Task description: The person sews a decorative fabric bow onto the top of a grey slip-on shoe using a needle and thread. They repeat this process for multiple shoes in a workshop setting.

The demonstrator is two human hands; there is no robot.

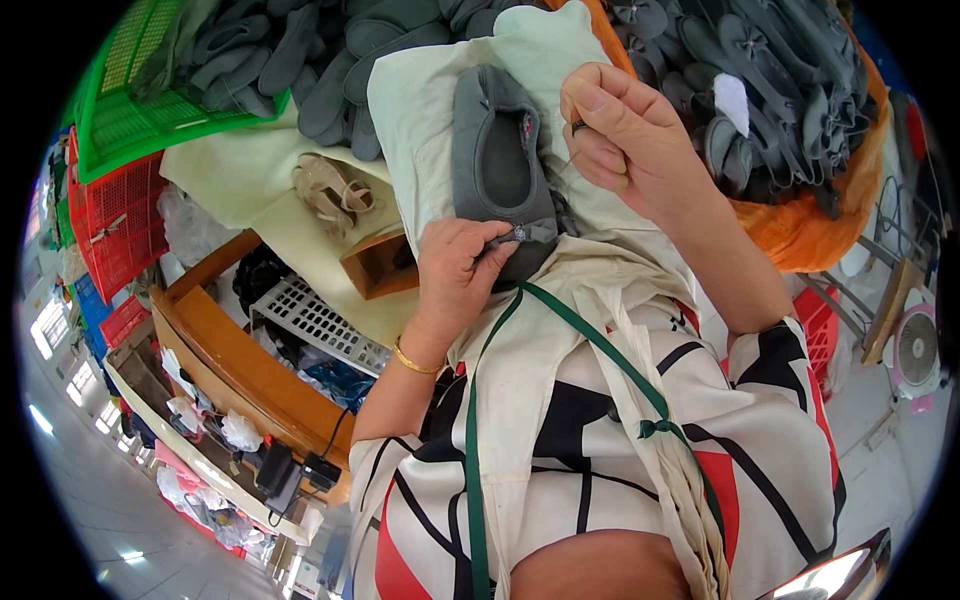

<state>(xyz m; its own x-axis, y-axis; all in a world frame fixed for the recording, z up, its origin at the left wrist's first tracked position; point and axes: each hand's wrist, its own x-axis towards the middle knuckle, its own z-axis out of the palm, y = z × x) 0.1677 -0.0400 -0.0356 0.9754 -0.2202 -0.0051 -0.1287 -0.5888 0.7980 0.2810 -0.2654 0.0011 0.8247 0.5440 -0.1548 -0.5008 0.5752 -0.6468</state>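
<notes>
2 bare hands on 1 grey slipper [497, 160], which lies sole-down on a pale cloth [430, 100] draped over the lap, toe end pointing to 6 o'clock, opening facing up.

Left hand [455, 270] sits at 6 o'clock of the slipper, fingers curled shut and pinching the toe edge, right at a small grey bow [527, 234] there. Gold bangle [415, 362] on that wrist.

Right hand [620, 135] is raised at 3 o'clock of the slipper, just beside its heel end, not touching it. Thumb and forefinger are pressed together in a tight pinch; a dark ring or thimble shows on 1 finger (too small to tell which). Whatever is pinched is too thin to see, so I cannot tell what it holds.

Surroundings:
- Heap of matching grey slippers [770, 80] at 1 o'clock, resting on orange fabric [810, 235].
- 2nd heap of grey slippers [290, 50] at 11 o'clock, next to a green plastic crate [130, 110].
- Red crates [115, 220] at 9 o'clock.
- Beige strappy sandal piece [335, 195] on the cream cloth at 10 o'clock of the slipper.
- Wooden table edge [235, 365] and a white plastic grid tray [315, 320] at 8 o'clock.
- Small fan [915, 350] at 3 o'clock, near the rim of the view.

Green cord [560, 320] runs down from the apron across a patterned top.
</notes>
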